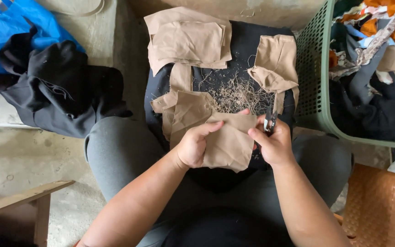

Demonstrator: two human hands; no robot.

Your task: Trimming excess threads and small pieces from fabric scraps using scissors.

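Observation:
My left hand [194,145] and my right hand [275,145] both grip a tan fabric piece [229,142] held over my lap. Small metal thread snips [269,121] stick up out of my right hand as well. Just beyond the piece lies a heap of loose tan thread trimmings [238,94] on a black cloth [243,50] spread over my knees. More tan fabric pieces lie around: a stack [188,41] at the far left, one [277,64] at the far right, and some [181,110] under my left hand's piece.
A green plastic laundry basket [314,87] full of mixed fabric scraps stands at the right. A pile of black cloth [56,87] and a blue bag [19,23] lie at the left on a concrete floor. A wooden stool edge [19,201] is at bottom left.

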